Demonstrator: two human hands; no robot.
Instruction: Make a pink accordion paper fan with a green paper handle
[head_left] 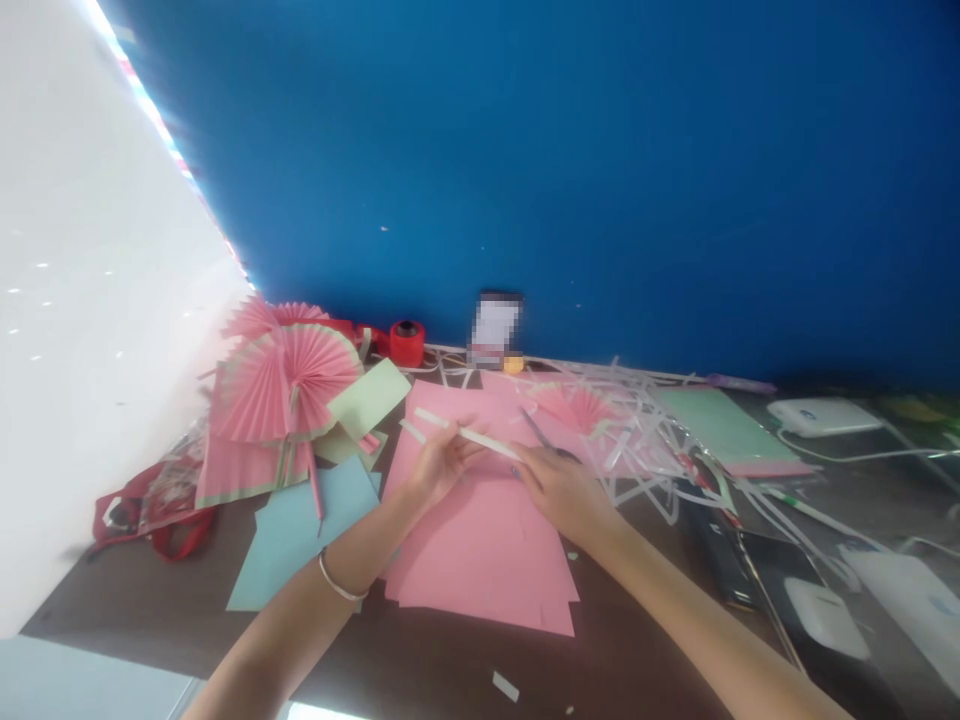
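A narrow pale paper strip (486, 440) slants between my hands, above a stack of pink paper sheets (480, 570). My left hand (442, 465) is closed around the strip near its middle, with a bracelet on that wrist. At the strip's right end, my right hand (559, 485) pinches it between thumb and fingers. Another short pale strip end shows just left of my left hand. Partly behind my right hand lie scissors (534, 428), their handles mostly hidden. Pink pleated paper fans (300, 385) with pale green edges rest to the left.
Blue paper sheets (300, 540) and a light green sheet (371, 398) lie left of the pink stack. A red tape roll (407, 344) stands by the blue wall. Tangled white strips (637, 450) spread to the right, near white devices (823, 416) and cables. Paper scraps (505, 686) lie in front.
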